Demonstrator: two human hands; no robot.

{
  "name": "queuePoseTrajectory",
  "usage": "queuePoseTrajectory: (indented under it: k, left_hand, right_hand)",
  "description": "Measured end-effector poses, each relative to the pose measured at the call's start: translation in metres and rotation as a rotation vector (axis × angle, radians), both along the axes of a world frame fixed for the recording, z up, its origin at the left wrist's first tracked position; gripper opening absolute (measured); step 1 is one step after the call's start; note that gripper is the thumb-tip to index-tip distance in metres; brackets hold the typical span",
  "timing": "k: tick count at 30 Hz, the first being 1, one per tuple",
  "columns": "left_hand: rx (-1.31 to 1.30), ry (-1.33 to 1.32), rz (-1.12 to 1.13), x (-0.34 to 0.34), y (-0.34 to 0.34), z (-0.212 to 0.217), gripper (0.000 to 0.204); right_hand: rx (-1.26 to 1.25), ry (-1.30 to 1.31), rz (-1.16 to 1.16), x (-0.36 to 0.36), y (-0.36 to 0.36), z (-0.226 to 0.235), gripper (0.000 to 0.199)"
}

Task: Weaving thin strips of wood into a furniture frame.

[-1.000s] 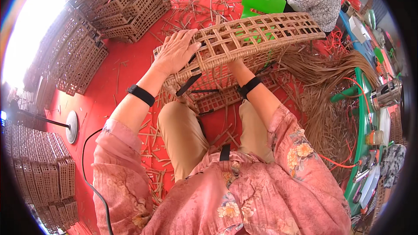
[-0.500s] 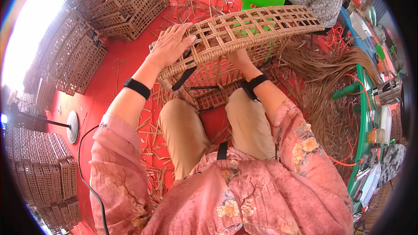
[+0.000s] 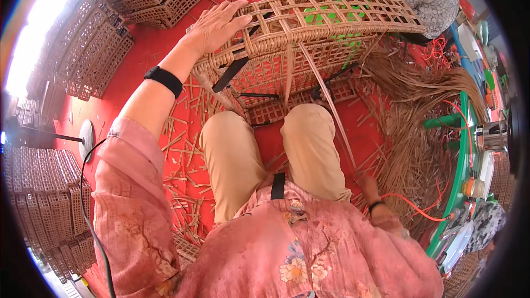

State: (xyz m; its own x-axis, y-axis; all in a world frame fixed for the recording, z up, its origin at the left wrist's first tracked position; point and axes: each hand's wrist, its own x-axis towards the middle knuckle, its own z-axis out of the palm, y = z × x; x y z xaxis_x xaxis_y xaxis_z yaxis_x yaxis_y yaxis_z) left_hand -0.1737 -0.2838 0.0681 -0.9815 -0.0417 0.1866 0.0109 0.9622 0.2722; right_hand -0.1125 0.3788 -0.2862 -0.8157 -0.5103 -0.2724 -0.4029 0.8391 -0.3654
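Right hand [image 3: 369, 186] largely hidden behind the knee; its grip on the long strip [image 3: 330, 105] cannot be made out.

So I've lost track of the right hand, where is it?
In the head view, the right hand is low on the right, beside the right thigh, by the long strip's lower end.

The right hand [image 3: 369, 186] has left the woven basket [image 3: 309, 33], now drawing a long strip [image 3: 328, 99] back beside the right thigh.
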Motion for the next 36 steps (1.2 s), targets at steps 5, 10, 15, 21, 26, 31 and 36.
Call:
queuePoseTrajectory:
  k: [5, 10, 15, 21, 26, 31, 36]
  left_hand:
    - [-0.045, -0.037, 0.015, -0.010, 0.002, 0.005, 0.071]
    - [-0.053, -0.054, 0.058, -0.004, -0.006, 0.000, 0.072]
    - [-0.065, -0.063, 0.023, -0.003, 0.012, 0.008, 0.070]
    - [-0.141, 0.053, -0.057, -0.006, -0.010, -0.009, 0.063]
    - [-0.230, 0.136, -0.153, -0.019, -0.004, -0.012, 0.055]
    - [0.036, -0.165, 0.076, 0.022, 0.032, 0.038, 0.079]
    - [0.016, -0.157, 0.038, -0.002, 0.026, 0.024, 0.076]
  right_hand:
    - [0.458, -0.279, -0.292, 0.088, 0.110, -0.006, 0.045]
    - [0.441, -0.157, -0.167, -0.043, 0.007, 0.037, 0.037]
    - [-0.656, 0.206, 0.003, -0.167, -0.221, 0.141, 0.030]
    - [-0.456, 0.548, 0.517, -0.226, -0.404, 0.211, 0.024]
    - [0.029, 0.749, 0.584, -0.280, -0.461, 0.158, 0.011]
    - [-0.438, 0.247, 0.460, -0.233, -0.437, 0.209, 0.013]
    - [-1.146, 0.131, 0.418, -0.241, -0.393, 0.183, 0.024]
